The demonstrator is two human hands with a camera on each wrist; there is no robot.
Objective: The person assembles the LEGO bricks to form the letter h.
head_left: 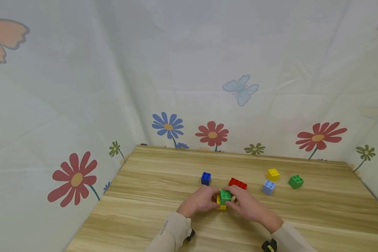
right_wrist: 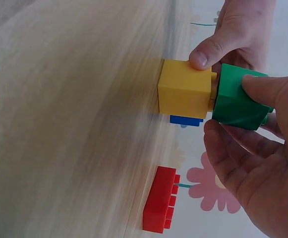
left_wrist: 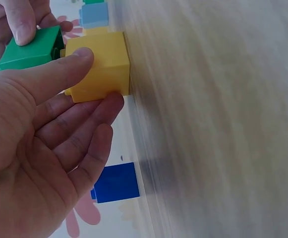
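My left hand [head_left: 202,200] pinches a yellow building block [left_wrist: 104,64] between thumb and fingers, low on the tabletop. In my right hand [head_left: 246,205] a green building block [right_wrist: 238,96] is gripped, thumb on one side and fingers on the other. The green block sits right over the studs of the yellow one and is slightly tilted against it in the right wrist view. From the head view, the green block covers much of the yellow block.
Behind the hands lie a dark blue block [head_left: 206,178] and a long red block [head_left: 238,183]. Farther right are a light blue block [head_left: 268,187], a second yellow block [head_left: 273,174] and another green block [head_left: 295,181]. A flower-printed cloth [head_left: 189,70] hangs behind the wooden table [head_left: 163,161].
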